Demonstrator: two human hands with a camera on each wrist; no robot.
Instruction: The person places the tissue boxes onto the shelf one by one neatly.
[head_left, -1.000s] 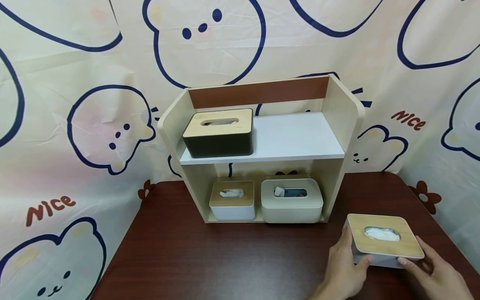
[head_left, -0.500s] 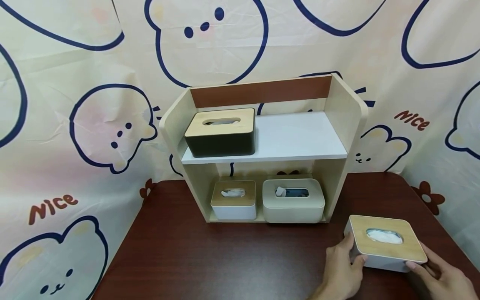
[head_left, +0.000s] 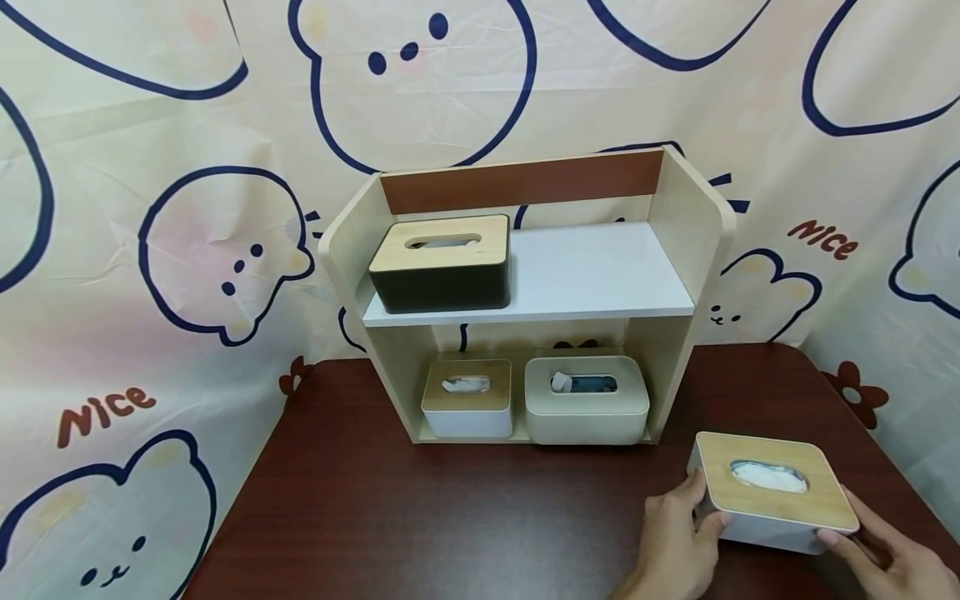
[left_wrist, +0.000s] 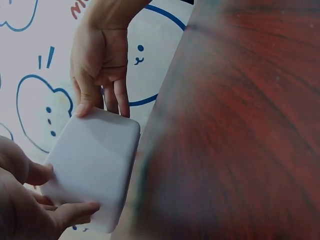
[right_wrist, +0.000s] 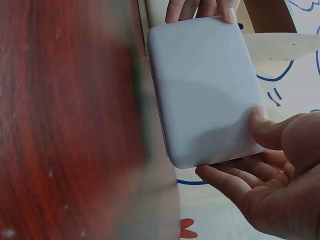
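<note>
Between both hands is a white tissue box (head_left: 780, 529) with a light wood lid (head_left: 798, 498) and white tissue (head_left: 768, 476) showing in its oval slot. The left hand (head_left: 669, 537) grips its left end, thumb on the front face. At the right end, the right hand (head_left: 892, 550) holds it, thumb near the front corner. In the left wrist view the box's smooth side (left_wrist: 95, 150) lies between the two hands; the right wrist view also shows this white side (right_wrist: 205, 90). Whether the box touches the table cannot be told.
A two-tier shelf (head_left: 678, 375) stands at the back of the dark wood table (head_left: 450, 517). On its upper board sits a black tissue box (head_left: 442, 287) with a wood lid. Below are a small white wood-lidded box (head_left: 467, 423) and a cream box (head_left: 585, 425).
The held tissue box has shifted slightly toward the person and turned a little, its right end coming nearer. Both hands have moved with it, keeping their grip.
</note>
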